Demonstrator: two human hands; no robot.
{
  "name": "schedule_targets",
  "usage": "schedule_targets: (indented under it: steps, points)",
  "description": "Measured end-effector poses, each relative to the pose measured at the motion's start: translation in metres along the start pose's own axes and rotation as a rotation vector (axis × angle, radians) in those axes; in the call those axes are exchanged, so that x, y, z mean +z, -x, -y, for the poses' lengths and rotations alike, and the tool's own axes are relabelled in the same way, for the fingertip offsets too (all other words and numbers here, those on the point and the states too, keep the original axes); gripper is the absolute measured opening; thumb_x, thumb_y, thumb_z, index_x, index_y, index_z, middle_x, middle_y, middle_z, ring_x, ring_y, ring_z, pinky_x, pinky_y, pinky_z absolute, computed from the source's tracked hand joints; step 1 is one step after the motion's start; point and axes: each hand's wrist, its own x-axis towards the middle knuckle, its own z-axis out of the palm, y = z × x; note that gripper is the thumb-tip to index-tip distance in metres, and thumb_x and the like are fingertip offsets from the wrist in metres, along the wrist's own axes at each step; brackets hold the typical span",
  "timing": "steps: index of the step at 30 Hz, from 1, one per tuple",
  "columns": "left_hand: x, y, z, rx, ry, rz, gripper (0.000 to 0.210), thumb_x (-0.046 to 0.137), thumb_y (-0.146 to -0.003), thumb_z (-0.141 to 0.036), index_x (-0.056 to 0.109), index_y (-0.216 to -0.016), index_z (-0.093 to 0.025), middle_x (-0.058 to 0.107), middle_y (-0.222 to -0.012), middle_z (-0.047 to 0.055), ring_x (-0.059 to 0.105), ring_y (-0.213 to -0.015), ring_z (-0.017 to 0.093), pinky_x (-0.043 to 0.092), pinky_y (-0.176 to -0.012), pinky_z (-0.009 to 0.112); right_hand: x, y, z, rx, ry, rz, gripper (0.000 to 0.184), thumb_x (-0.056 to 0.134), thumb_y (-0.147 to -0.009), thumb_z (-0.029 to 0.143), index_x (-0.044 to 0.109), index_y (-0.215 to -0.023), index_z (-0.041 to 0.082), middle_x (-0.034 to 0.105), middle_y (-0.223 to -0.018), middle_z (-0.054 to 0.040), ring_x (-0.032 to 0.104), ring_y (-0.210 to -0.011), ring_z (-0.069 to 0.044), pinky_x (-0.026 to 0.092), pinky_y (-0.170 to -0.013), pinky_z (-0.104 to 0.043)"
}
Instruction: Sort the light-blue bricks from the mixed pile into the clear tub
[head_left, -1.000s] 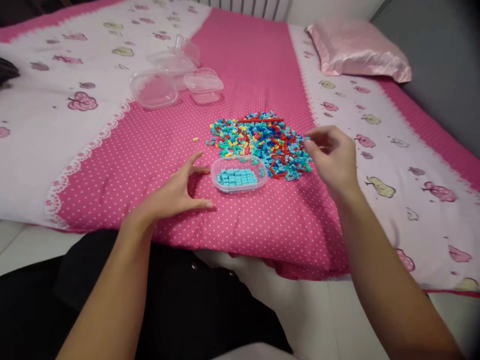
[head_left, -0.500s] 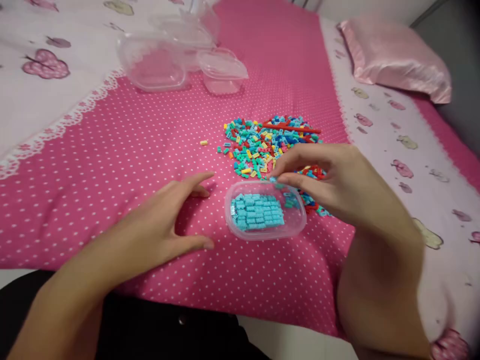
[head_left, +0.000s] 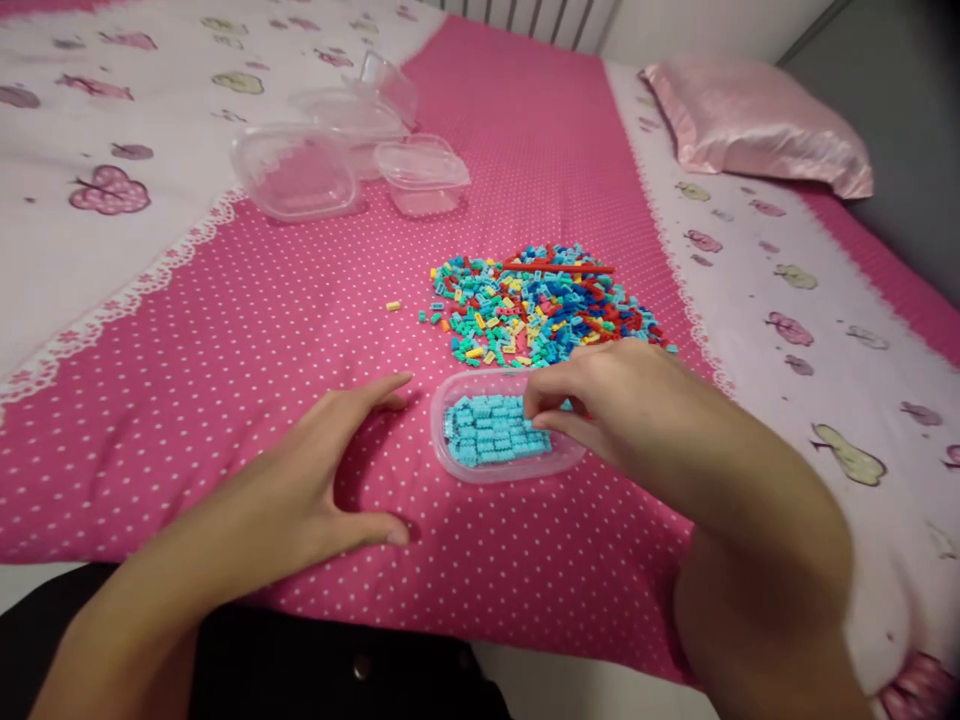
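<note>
In the head view, the right hand has come down from the heap of small mixed-colour plastic bricks into the clear oval plastic tub of light-blue bricks, fingertips pinched; whether it grips a brick, I cannot tell. The left hand rests open beside the tub on the pink dotted bedspread.

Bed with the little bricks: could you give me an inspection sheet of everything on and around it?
Surface: bedspread, pink with white dots.
Job's things: clear tub holding light blue bricks; mixed brick pile beyond it.
Clutter: empty clear tubs; one stray yellow brick.
Hands: right hand fingertips inside the tub; left hand open, resting on the bedspread beside it.
Cables: nothing seen.
Surroundings: pink pillow, grey wall.
</note>
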Motion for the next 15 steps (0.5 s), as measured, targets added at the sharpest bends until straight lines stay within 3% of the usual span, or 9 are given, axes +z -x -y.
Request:
schedule_targets:
  steps: [3, 9, 15]
  points:
    - [0.000, 0.001, -0.001, -0.008, -0.012, 0.001, 0.102, 0.079, -0.074, -0.070, 0.028, -0.158, -0.044, 0.051, -0.157, 0.005, 0.054, -0.141, 0.037, 0.050, -0.115, 0.056, 0.002, -0.001, 0.008, 0.099, 0.088, 0.070, 0.023, 0.062, -0.082, 0.009, 0.061, -0.064, 0.022, 0.053, -0.060, 0.0017, 0.046, -0.062, -0.016, 0.021, -0.061, -0.033]
    - [0.001, 0.003, 0.001, 0.007, -0.018, 0.003, 0.102, 0.079, -0.074, -0.071, 0.027, -0.157, -0.046, 0.049, -0.158, 0.005, 0.053, -0.142, 0.036, 0.049, -0.116, 0.057, 0.008, -0.006, 0.015, -0.021, 0.213, 0.071, 0.022, 0.056, -0.096, 0.012, 0.069, -0.080, 0.020, 0.066, -0.090, -0.0067, 0.053, -0.088, -0.025, 0.025, -0.077, -0.038]
    - [0.003, 0.002, 0.005, 0.027, -0.017, -0.004, 0.101, 0.080, -0.074, -0.070, 0.029, -0.157, -0.044, 0.050, -0.157, 0.006, 0.054, -0.140, 0.036, 0.051, -0.114, 0.055, 0.020, -0.006, 0.011, -0.040, 0.233, 0.042, 0.024, 0.056, -0.092, 0.006, 0.072, -0.083, 0.020, 0.066, -0.089, -0.0067, 0.052, -0.086, -0.025, 0.022, -0.081, -0.040]
